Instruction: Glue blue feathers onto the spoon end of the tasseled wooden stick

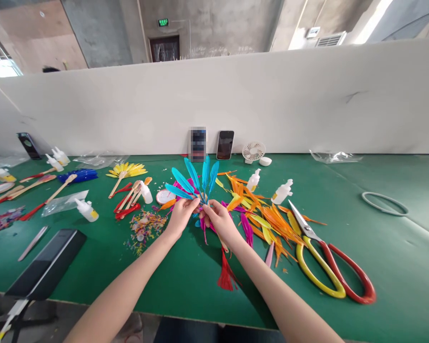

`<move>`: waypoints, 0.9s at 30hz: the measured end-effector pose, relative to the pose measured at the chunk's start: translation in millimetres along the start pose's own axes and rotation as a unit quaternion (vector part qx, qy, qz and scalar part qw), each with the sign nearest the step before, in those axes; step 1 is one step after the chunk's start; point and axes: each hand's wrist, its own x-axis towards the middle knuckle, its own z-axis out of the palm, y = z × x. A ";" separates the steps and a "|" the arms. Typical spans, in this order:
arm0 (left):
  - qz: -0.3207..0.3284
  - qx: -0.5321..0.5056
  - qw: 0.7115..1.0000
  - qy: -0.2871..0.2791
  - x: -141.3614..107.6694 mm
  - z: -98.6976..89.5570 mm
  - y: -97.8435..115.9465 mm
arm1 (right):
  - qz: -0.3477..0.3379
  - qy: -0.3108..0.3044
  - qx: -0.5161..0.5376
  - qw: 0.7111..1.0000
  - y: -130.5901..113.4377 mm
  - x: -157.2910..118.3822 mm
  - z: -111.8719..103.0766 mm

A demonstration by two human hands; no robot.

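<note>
Both hands meet at the base of a small blue feather fan (197,177), held above the green table. Its several feathers spread upward. Fingers of my left hand (181,215) are pinched at the feather bases on the left side. My right hand (221,221) is closed around the fan's base and upper handle, which it mostly hides. Below the right hand, the wooden handle's end shows with a red tassel (227,274) hanging from it. Loose magenta feathers (248,229) lie under and beside the hands. Orange feathers (277,221) and yellow ones are piled to the right.
Large scissors (325,259) lie right of the feathers. Glue bottles (282,191), a small fan (253,151) and a phone (225,145) stand farther back. Left are coloured scraps (146,226), wooden handles (131,196), a yellow feather fan (127,169) and a black device (48,264). A white partition (214,105) rises behind.
</note>
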 end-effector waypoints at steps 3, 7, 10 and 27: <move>0.001 0.006 1.000 0.008 0.3 -0.2 -0.8 | -0.003 -0.001 -0.008 1.000 0.1 -0.3 1.2; 0.014 0.023 0.999 0.020 -0.6 0.6 -1.2 | -0.004 -0.001 -0.019 1.000 -0.4 -0.2 2.4; 0.026 0.027 0.999 0.026 -2.5 1.7 -1.4 | -0.003 0.002 -0.022 1.000 -0.5 -0.2 2.6; 0.032 0.034 0.997 0.056 -5.8 6.2 1.1 | 0.010 -0.003 0.000 1.000 -2.4 -0.3 2.4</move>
